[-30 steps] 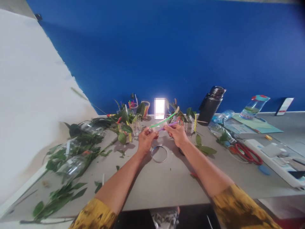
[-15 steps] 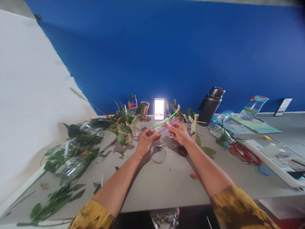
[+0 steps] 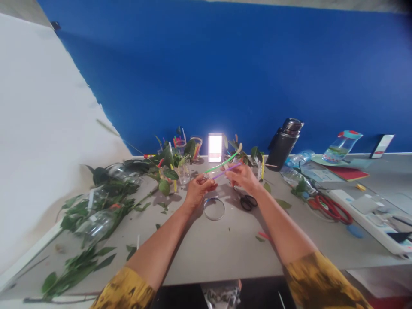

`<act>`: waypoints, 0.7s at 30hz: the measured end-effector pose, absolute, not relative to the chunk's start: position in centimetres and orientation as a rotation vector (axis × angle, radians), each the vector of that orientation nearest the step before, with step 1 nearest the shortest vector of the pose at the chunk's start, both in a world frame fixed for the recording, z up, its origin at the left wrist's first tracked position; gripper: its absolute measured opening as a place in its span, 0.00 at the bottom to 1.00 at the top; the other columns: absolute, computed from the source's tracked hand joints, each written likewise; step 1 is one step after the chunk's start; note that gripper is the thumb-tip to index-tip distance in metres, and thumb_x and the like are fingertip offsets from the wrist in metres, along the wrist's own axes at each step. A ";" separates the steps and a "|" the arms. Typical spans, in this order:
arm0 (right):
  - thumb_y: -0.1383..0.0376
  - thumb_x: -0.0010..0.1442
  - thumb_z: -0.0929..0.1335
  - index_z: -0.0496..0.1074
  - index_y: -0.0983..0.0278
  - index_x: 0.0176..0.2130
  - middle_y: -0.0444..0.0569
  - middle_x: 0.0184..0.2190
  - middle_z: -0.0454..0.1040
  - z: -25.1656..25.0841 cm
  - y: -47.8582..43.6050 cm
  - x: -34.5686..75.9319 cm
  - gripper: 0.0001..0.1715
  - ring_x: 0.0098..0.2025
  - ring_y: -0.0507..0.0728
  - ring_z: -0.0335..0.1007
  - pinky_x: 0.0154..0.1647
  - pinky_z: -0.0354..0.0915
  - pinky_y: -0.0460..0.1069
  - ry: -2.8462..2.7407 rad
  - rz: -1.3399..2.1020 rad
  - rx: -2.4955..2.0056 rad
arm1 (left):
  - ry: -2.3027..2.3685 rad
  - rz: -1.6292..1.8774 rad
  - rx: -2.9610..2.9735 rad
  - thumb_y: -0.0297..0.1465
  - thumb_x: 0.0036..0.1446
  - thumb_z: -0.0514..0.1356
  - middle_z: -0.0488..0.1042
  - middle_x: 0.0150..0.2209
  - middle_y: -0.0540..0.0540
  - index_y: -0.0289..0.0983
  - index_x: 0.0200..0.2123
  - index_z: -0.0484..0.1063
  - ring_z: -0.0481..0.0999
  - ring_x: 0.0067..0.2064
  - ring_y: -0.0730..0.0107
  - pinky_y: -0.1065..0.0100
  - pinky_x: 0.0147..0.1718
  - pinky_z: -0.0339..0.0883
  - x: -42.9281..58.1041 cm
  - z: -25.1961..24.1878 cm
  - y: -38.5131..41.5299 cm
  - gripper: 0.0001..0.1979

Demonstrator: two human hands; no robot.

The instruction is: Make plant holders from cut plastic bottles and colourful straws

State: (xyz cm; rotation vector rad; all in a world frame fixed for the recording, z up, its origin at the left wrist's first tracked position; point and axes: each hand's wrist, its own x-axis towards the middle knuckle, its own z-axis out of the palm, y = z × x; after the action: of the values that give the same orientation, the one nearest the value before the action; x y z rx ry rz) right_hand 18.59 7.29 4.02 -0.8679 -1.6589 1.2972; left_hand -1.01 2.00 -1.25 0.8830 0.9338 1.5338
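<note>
Left hand [image 3: 199,191] and right hand [image 3: 244,178] curl around a green straw [image 3: 222,163] and a purple straw [image 3: 227,171], raised above the middle of the desk [image 3: 225,257]; fingers hide which hand grips which. Just below lie a thin ring [image 3: 214,219] and scissors [image 3: 247,203].

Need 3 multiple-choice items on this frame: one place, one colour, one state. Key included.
1. Where do the black-handled scissors lie relative to the metal ring?
A. Inside it
B. To its right in view
C. To its left in view

2. What colours are the two straws by the left hand and right hand?
A. Red and yellow
B. Blue and white
C. Green and purple

3. What state is the black flask in?
A. Lying on its side
B. Standing upright
C. Held in a hand

Key:
1. B, the scissors lie clear of the ring, on its right.
2. C, one straw is green, the other purple.
3. B, it stands on its base on the table.
</note>
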 end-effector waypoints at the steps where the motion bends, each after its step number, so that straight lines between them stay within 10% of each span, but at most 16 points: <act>1: 0.46 0.49 0.79 0.83 0.68 0.43 0.44 0.21 0.73 4.0 7.3 18.6 0.31 0.18 0.51 0.66 0.18 0.54 0.47 -1.702 1.258 -0.894 | 0.944 1.533 0.891 0.40 0.36 0.81 0.82 0.34 0.45 0.36 0.37 0.78 0.83 0.33 0.61 0.57 0.42 0.77 -1.0 -1.3 2.0 0.26; 21: 0.55 0.48 0.76 0.83 0.64 0.35 0.43 0.22 0.74 3.2 8.0 18.3 0.17 0.25 0.51 0.62 0.25 0.55 0.46 -1.757 1.043 -0.902 | 0.928 1.398 0.902 0.48 0.45 0.77 0.82 0.38 0.44 0.40 0.55 0.69 0.86 0.34 0.57 0.60 0.34 0.79 -1.6 -1.1 1.7 0.38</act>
State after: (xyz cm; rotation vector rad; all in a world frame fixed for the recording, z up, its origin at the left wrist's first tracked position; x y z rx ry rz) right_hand 18.27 8.02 3.24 -0.9019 -1.7567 1.0427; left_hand -1.58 1.66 -1.05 0.9017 0.9284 1.3978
